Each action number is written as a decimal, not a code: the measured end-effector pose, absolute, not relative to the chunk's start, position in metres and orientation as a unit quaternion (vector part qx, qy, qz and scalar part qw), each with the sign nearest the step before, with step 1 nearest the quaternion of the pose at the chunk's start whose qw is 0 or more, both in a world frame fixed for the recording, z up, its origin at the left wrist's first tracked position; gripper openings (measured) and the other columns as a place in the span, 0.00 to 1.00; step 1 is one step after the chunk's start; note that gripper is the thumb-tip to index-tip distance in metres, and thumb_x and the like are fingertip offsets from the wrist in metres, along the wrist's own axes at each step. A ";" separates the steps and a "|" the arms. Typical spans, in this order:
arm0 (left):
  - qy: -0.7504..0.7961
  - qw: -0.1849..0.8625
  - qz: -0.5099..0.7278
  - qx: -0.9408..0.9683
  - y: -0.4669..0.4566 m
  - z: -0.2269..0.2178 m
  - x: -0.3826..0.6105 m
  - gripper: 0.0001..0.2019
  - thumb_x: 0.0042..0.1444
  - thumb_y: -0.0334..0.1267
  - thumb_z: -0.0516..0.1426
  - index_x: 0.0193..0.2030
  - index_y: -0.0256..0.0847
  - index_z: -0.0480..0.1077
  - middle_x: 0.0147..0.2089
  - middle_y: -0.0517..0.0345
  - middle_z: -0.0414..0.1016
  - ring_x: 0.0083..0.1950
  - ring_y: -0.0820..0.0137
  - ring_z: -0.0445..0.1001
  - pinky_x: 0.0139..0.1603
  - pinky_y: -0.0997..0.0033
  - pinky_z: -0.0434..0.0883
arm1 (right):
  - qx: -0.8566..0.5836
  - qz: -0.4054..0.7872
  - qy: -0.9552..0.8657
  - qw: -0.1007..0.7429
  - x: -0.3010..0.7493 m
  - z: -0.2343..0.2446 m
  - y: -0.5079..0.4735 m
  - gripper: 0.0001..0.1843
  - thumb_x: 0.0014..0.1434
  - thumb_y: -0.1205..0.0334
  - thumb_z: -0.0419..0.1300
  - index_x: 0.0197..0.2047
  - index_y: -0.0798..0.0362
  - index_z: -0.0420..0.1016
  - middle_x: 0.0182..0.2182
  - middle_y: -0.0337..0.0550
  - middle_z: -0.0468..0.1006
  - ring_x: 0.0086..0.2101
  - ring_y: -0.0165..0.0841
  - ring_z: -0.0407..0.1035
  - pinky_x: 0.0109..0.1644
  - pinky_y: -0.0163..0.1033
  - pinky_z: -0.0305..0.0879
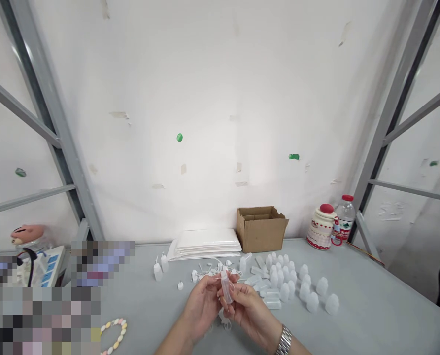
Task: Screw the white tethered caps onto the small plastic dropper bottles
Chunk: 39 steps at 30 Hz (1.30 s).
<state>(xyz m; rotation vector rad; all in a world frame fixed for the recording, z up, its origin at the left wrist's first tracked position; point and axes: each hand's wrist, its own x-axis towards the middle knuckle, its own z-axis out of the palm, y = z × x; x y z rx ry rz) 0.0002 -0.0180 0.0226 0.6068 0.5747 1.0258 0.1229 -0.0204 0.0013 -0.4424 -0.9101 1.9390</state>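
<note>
A small translucent plastic squeeze bottle [226, 291] is held up between my two hands, slightly tilted. My right hand [250, 303] grips its body between thumb and fingers. My left hand [204, 298] curls around its upper end, fingers closed by the white top [223, 272]. Behind my hands lies a loose heap of white nozzle caps [214, 268], partly hidden. Below the hands, another white piece with a looped strap [224, 319] shows on the table. Two capped bottles [157, 271] stand to the left, near a single small cap [180, 285].
Frosted bottles [280, 276] stand in a cluster at right, with several lying bottles [271, 298] beside them. Behind are a white stack of flat packages [207, 241] and an open cardboard box [263, 236]. A decorated jar [321, 227] and a water bottle [345, 217] stand far right; a bead bracelet [122, 331] lies left.
</note>
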 end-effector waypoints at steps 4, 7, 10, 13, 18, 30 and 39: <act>0.261 0.798 0.471 0.271 -0.018 0.023 0.000 0.14 0.49 0.34 0.48 0.36 0.32 0.72 0.35 0.48 0.76 0.33 0.65 0.72 0.26 0.70 0.64 | -0.167 0.798 -0.372 0.443 0.123 0.001 -0.020 0.15 0.48 0.56 0.65 0.28 0.63 0.76 0.16 0.36 0.65 0.17 0.21 0.54 0.24 0.30 0.49; 0.268 0.811 0.458 0.248 -0.019 0.025 0.001 0.13 0.50 0.34 0.48 0.36 0.32 0.72 0.33 0.49 0.76 0.33 0.65 0.72 0.27 0.71 0.65 | -0.166 0.800 -0.372 0.440 0.123 0.002 -0.021 0.16 0.46 0.55 0.66 0.29 0.63 0.76 0.16 0.36 0.65 0.17 0.21 0.54 0.24 0.30 0.48; 0.272 0.815 0.456 0.233 -0.021 0.025 0.001 0.12 0.50 0.34 0.49 0.34 0.32 0.72 0.33 0.49 0.76 0.33 0.65 0.73 0.28 0.71 0.64 | -0.164 0.797 -0.379 0.440 0.122 0.003 -0.021 0.16 0.46 0.55 0.66 0.29 0.63 0.77 0.16 0.37 0.66 0.17 0.21 0.55 0.24 0.30 0.48; 0.281 0.807 0.459 0.242 -0.020 0.023 0.001 0.11 0.50 0.35 0.50 0.33 0.33 0.72 0.33 0.49 0.76 0.33 0.65 0.72 0.28 0.71 0.65 | -0.171 0.800 -0.376 0.435 0.123 0.004 -0.021 0.16 0.45 0.55 0.66 0.29 0.63 0.77 0.16 0.37 0.66 0.17 0.21 0.55 0.24 0.30 0.49; 0.280 0.758 0.503 0.307 -0.015 0.016 0.001 0.09 0.49 0.35 0.53 0.35 0.36 0.71 0.37 0.52 0.76 0.37 0.67 0.72 0.32 0.72 0.65 | -0.205 0.789 -0.358 0.454 0.126 0.007 -0.018 0.15 0.46 0.56 0.66 0.27 0.62 0.77 0.17 0.38 0.68 0.18 0.21 0.56 0.25 0.30 0.53; 0.315 0.727 0.521 0.317 -0.019 0.023 0.003 0.05 0.47 0.37 0.57 0.30 0.38 0.69 0.35 0.55 0.75 0.30 0.72 0.69 0.29 0.74 0.63 | -0.231 0.765 -0.384 0.463 0.124 0.002 -0.017 0.17 0.43 0.54 0.67 0.25 0.63 0.76 0.17 0.38 0.68 0.17 0.22 0.59 0.24 0.30 0.53; 0.295 0.747 0.511 0.307 -0.019 0.018 0.003 0.08 0.47 0.37 0.54 0.32 0.36 0.71 0.38 0.52 0.76 0.33 0.68 0.70 0.28 0.73 0.62 | -0.244 0.754 -0.383 0.474 0.121 0.003 -0.020 0.19 0.41 0.53 0.68 0.24 0.63 0.75 0.17 0.39 0.68 0.17 0.22 0.58 0.24 0.31 0.51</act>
